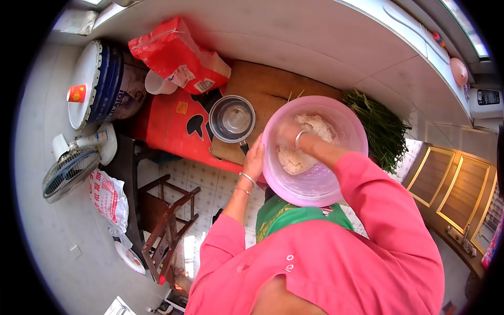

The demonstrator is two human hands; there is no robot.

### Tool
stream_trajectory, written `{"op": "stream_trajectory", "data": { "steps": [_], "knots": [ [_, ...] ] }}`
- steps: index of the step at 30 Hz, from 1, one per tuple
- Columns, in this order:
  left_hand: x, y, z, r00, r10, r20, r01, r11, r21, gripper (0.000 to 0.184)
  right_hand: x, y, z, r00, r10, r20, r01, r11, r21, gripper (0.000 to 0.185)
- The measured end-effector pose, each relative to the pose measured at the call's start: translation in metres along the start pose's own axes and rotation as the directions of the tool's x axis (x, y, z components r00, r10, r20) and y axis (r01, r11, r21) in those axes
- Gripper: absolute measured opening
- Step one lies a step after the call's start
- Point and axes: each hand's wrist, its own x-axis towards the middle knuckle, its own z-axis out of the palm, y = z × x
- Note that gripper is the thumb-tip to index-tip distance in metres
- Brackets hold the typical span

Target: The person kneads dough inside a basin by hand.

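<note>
A large pink basin [355, 131] holds pale, floury dough [296, 160], part loose and part clumped. My left hand [255, 157] grips the basin's outer left side, bracelets on its wrist. Inside the basin, my right hand [286, 135] is at the dough's upper left; motion blurs its fingers, so their pose cannot be made out. A bangle circles that wrist. Just left of the basin stands a small metal saucepan [232, 119], its black handle pointing toward my left hand. What little it holds is hard to tell.
The basin and pan rest on a wooden board [262, 79] over a red-covered table [173, 118]. Long green stalks [375, 128] lie at the right. Behind left stand a red bag [181, 58], a white cup [157, 83] and a large bucket [107, 86]. A wooden chair [168, 226] stands below left.
</note>
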Motion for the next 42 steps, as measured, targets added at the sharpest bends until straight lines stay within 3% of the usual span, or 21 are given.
{"op": "stream_trajectory", "data": {
  "steps": [4,7,8,10,12,15,17,18,19,23,26,27,28,29,31,34,36,37,39,41,42],
  "knots": [
    [0.029,0.023,-0.003,0.99,0.022,0.138,-0.032,0.997,0.073,0.042,-0.021,-0.03,0.052,0.836,-0.477,0.271,0.507,0.861,-0.051,0.017],
    [0.023,0.028,0.01,0.998,0.057,0.02,-0.059,0.99,0.125,0.042,-0.015,0.002,0.013,0.998,0.021,-0.058,-0.02,1.0,0.02,0.018],
    [0.013,0.027,0.013,0.996,0.052,-0.075,-0.044,0.993,0.106,0.042,-0.017,0.008,-0.032,0.98,0.197,0.026,-0.19,0.966,-0.174,0.017],
    [-0.019,0.011,0.015,0.994,0.005,-0.106,-0.001,0.999,0.035,0.043,-0.041,0.121,0.003,0.901,0.263,-0.343,0.105,0.636,0.764,0.022],
    [-0.048,0.004,0.023,0.985,0.037,-0.166,-0.058,0.99,-0.126,0.045,-0.07,0.116,-0.014,0.773,0.442,-0.455,-0.274,0.879,0.389,0.022],
    [-0.042,0.002,0.013,0.991,-0.048,-0.121,0.044,0.998,-0.038,0.046,-0.041,0.108,-0.003,0.816,0.197,-0.543,-0.157,0.98,0.119,0.018],
    [-0.019,-0.001,0.006,0.996,-0.053,-0.067,0.052,0.999,-0.01,0.045,-0.004,0.095,0.022,0.945,0.061,-0.322,0.086,0.902,0.422,0.015],
    [-0.007,-0.001,0.002,0.997,-0.049,-0.067,0.048,0.999,-0.008,0.045,-0.002,0.015,-0.007,0.997,0.082,0.003,-0.078,0.937,0.341,0.017],
    [0.006,0.004,-0.004,0.999,-0.028,-0.037,0.027,1.0,-0.01,0.044,0.01,-0.001,0.03,0.995,-0.099,-0.028,0.101,0.991,0.084,0.018],
    [0.034,0.02,-0.005,0.996,0.046,0.071,-0.051,0.996,0.075,0.044,-0.022,-0.051,0.034,0.808,-0.387,0.445,0.479,0.87,-0.114,0.025],
    [0.022,0.035,0.005,0.998,0.032,0.047,-0.043,0.964,0.262,0.043,-0.019,-0.033,-0.011,0.995,0.099,-0.023,-0.094,0.983,0.155,0.02],
    [0.009,0.034,0.007,0.999,0.018,-0.028,-0.012,0.983,0.181,0.043,-0.016,-0.008,-0.04,0.972,0.214,0.093,-0.213,0.977,-0.021,0.02],
    [-0.001,0.031,0.008,0.995,0.004,-0.103,0.006,0.995,0.1,0.043,-0.03,0.014,-0.057,0.946,0.322,0.042,-0.307,0.845,0.438,0.019],
    [-0.015,0.015,0.004,0.994,0.05,-0.093,-0.047,0.998,0.036,0.043,-0.025,0.089,-0.021,0.946,0.146,-0.291,0.007,0.884,0.467,0.02],
    [-0.039,0.002,0.011,0.991,0.013,-0.136,-0.017,0.999,-0.03,0.044,-0.047,0.107,-0.023,0.82,0.278,-0.5,-0.176,0.954,0.241,0.018],
    [-0.036,-0.007,0.009,0.985,-0.062,-0.162,0.037,0.988,-0.151,0.044,-0.015,0.108,-0.001,0.848,0.201,-0.491,-0.094,0.968,0.233,0.021],
    [-0.015,-0.009,0.002,0.993,-0.048,-0.105,0.029,0.985,-0.172,0.044,0.009,0.068,0.01,0.909,0.056,-0.412,0.118,0.916,0.384,0.016],
    [-0.007,0.004,0.002,0.995,-0.039,-0.089,0.025,0.987,-0.156,0.043,0.019,0.018,-0.003,0.999,0.006,-0.045,-0.013,0.989,-0.149,0.014],
    [0.009,-0.002,-0.007,0.996,-0.005,-0.084,-0.002,0.997,-0.083,0.043,0.002,-0.01,0.05,0.924,-0.366,-0.113,0.371,0.928,0.031,0.014],
    [0.015,0.005,-0.008,0.998,0.009,-0.058,-0.009,1.0,-0.001,0.043,-0.027,-0.037,0.053,0.786,-0.477,0.393,0.58,0.79,-0.2,0.017],
    [0.019,0.012,-0.005,0.998,0.014,-0.061,-0.014,1.0,-0.003,0.043,-0.027,-0.032,0.052,0.785,-0.479,0.394,0.583,0.786,-0.205,0.017]
  ]
}}
